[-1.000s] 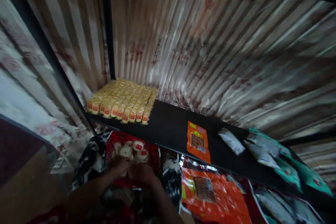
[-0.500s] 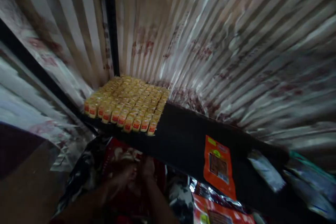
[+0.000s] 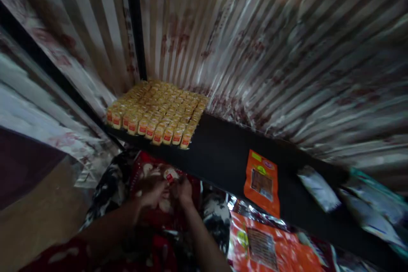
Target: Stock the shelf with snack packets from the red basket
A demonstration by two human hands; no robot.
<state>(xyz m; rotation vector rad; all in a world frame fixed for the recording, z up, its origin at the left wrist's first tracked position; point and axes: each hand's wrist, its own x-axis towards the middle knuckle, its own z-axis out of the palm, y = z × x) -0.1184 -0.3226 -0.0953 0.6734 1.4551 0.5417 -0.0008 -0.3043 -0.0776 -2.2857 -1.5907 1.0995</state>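
Observation:
Both my hands are down in an open red bag (image 3: 140,170) of small round wrapped snacks, just below the black shelf (image 3: 219,153). My left hand (image 3: 152,193) and my right hand (image 3: 182,190) are close together, fingers curled around small wrapped snacks (image 3: 170,174) with red labels. How many pieces each hand holds is blurred. On the shelf's left end stands a tight block of several rows of the same yellow snacks (image 3: 157,112) with red labels.
An orange packet (image 3: 262,182) lies flat on the shelf, with silver (image 3: 317,189) and green packets (image 3: 376,208) further right. Larger orange bags (image 3: 270,248) and a black-and-white bag (image 3: 213,219) sit below the shelf. Corrugated metal walls enclose the back and left.
The view swung left and up, then settled. My hands stayed in the red bag and lifted slightly, with a labelled snack now showing between them.

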